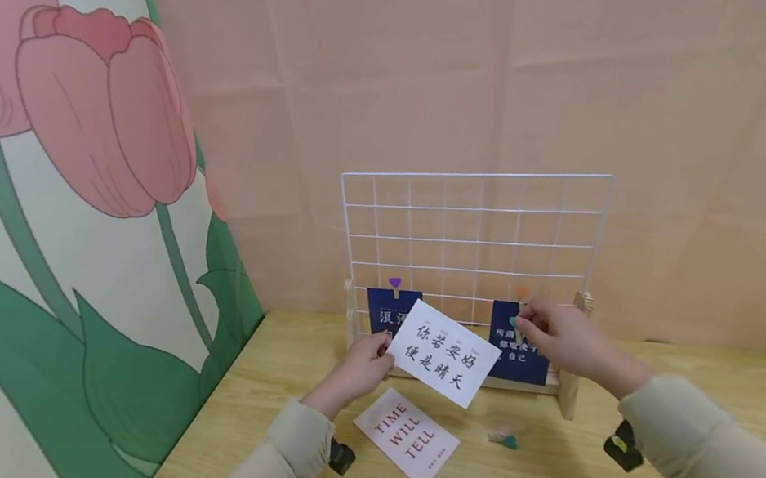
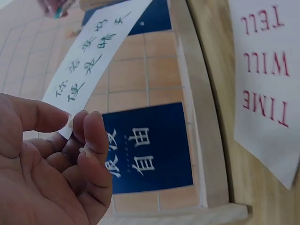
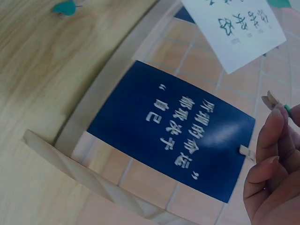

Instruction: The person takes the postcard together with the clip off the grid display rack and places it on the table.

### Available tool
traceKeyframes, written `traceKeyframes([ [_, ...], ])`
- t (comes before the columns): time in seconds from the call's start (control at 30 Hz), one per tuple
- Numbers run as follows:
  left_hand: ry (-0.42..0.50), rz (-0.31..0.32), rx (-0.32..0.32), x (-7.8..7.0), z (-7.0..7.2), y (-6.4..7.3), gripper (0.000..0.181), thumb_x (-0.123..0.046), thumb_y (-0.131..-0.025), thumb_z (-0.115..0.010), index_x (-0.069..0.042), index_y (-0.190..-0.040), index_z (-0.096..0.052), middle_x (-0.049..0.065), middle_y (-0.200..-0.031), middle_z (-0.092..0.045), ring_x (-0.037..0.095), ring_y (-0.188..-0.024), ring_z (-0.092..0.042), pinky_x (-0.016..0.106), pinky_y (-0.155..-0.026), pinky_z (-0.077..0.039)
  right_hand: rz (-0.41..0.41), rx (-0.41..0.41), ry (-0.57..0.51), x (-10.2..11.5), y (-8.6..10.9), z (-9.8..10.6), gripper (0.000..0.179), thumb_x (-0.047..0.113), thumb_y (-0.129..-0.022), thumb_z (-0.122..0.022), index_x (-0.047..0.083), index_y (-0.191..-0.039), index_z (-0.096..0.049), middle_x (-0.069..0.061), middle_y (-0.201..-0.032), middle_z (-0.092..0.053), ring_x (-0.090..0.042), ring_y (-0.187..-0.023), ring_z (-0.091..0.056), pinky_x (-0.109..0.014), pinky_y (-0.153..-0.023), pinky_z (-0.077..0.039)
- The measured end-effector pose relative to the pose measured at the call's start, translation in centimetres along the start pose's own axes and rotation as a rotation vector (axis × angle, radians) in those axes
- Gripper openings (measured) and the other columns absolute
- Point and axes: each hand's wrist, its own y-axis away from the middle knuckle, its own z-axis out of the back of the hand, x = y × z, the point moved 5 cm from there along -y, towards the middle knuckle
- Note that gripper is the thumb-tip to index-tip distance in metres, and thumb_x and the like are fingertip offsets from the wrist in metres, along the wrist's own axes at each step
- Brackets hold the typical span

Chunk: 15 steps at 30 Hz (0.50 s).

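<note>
Two hands low in the head view: left hand point(image 1: 358, 363) just left of lower centre, right hand point(image 1: 558, 331) farther right. Left thumb and fingertips clamped on the left corner of a white card point(image 1: 443, 354), tilted at lower centre in front of a wire grid point(image 1: 477, 175); hard to tell how near to the wires. In the left wrist view, pinched corner partly lost between thumb and fingers, lettering foreshortened by the slant.

Right thumb and fingertips closed together on a small teal-ended clip point(image 3: 272, 100) at the right edge of the right wrist view, teal end mostly covered, hand cut off by the frame. In the left wrist view, only a blurred scrap of that hand at upper left.

Behind the white card in the head view, a left blue card point(image 1: 383, 309) with lower right hidden, purple clip point(image 1: 394, 283) at its top. Farther right, a right blue card point(image 1: 527, 370), upper right covered by the hand but bared in the right wrist view; orange clip point(image 1: 522, 293) above, pale and faint. At lower centre on the table point(image 1: 248, 392), a pale pink card point(image 1: 407, 438), cropped in the left wrist view; to its right, a loose teal clip point(image 1: 509, 441), too small for detail.
</note>
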Motion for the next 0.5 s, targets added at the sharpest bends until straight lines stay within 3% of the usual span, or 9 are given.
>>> traceKeyframes([
  [0.3, 0.023, 0.064, 0.038, 1.6, 0.5, 0.9, 0.007, 0.000, -0.098, -0.053, 0.000, -0.095, -0.059, 0.008, -0.084, -0.057, 0.023, -0.075, -0.059, 0.025, -0.058, -0.044, -0.031, 0.086, -0.007, -0.8, 0.6, -2.0, 0.013, 0.013, -0.105, -0.058, 0.001, -0.104, -0.064, 0.003, -0.078, -0.060, -0.013, -0.066, -0.055, -0.029, -0.055, -0.048],
  [0.5, 0.020, 0.072, 0.069, 2.3, 0.7, 1.3, 0.007, 0.002, -0.097, -0.052, 0.002, -0.094, -0.059, 0.016, -0.088, -0.059, 0.021, -0.074, -0.057, 0.028, -0.061, -0.046, -0.009, 0.126, 0.022, -1.8, 0.9, -2.8, 0.013, 0.014, -0.105, -0.058, 0.004, -0.100, -0.065, 0.004, -0.076, -0.060, -0.010, -0.062, -0.053, -0.028, -0.053, -0.046],
])
